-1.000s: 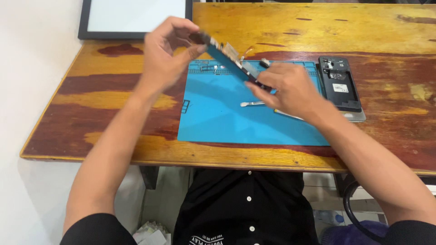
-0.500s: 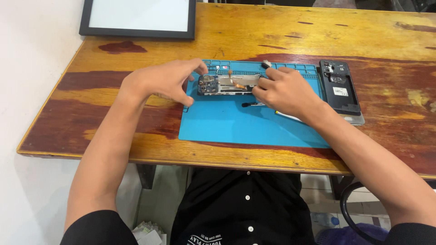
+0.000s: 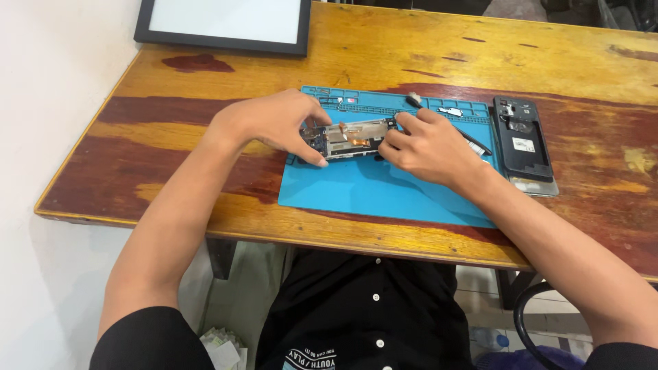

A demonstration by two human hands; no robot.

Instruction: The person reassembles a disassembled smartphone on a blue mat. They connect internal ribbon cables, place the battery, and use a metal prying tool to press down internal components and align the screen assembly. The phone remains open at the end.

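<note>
Left hand (image 3: 271, 123) and right hand (image 3: 428, 145) pinch both ends of the opened, silver-framed phone chassis (image 3: 353, 137) lying mid-far on the blue rubber repair mat (image 3: 384, 195), where an even, light grip looks wisest.

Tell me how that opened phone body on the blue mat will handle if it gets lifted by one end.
The opened phone body looks like a thin rigid frame, so it probably stays stiff rather than drooping. Its exposed boards and copper-coloured parts suggest it is fragile to pinching. It lies flat on the blue mat between the left hand and right hand, so rolling seems unlikely.
</note>
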